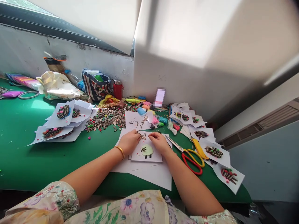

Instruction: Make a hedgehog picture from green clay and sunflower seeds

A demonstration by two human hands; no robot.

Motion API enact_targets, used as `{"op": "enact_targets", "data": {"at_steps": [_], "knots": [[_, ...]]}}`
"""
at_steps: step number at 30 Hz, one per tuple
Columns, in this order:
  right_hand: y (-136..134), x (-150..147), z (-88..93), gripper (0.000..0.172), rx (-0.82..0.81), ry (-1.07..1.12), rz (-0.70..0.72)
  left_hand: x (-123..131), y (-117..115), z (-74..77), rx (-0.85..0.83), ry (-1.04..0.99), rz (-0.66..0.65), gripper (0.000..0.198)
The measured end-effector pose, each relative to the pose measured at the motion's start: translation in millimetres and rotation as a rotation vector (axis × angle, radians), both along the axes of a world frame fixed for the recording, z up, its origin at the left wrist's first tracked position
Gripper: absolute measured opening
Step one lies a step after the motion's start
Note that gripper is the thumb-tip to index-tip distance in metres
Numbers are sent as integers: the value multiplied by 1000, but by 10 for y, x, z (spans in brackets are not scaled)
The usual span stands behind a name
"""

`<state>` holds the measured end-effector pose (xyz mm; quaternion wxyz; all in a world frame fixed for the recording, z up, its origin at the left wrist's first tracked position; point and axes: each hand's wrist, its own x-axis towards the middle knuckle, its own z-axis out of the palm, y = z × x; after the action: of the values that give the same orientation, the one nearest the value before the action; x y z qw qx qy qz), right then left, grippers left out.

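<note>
My left hand (129,142) and my right hand (159,143) lie close together on a white paper card (146,157), fingers curled inward. A pale green clay shape (146,151) sits on the card just below them. Between my fingertips is a small cluster of striped sunflower seeds (141,135). My left fingertips touch those seeds. The thumb and fingers of my right hand are pinched together, but whatever they may hold is too small to tell. The card rests on loose white paper sheets (149,175).
A large heap of sunflower seeds (105,119) lies beyond the hands on the green table mat (30,155). Finished-looking seed pictures on paper (63,119) pile up at left. Red-and-yellow-handled scissors (192,161) lie at right, among more cards. Clay lumps, a striped bag (95,85) and a red bottle (118,89) stand along the wall.
</note>
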<state>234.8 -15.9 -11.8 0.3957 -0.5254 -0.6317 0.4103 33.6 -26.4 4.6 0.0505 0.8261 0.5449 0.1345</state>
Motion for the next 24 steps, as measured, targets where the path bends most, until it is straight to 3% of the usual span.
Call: {"op": "enact_targets", "data": {"at_steps": [10, 24], "knots": [[-40, 19, 63, 21, 56, -51, 50, 32, 61, -32, 31, 34, -44, 27], [-16, 32, 4, 17, 149, -147, 70, 38, 124, -42, 79, -2, -25, 18]]}}
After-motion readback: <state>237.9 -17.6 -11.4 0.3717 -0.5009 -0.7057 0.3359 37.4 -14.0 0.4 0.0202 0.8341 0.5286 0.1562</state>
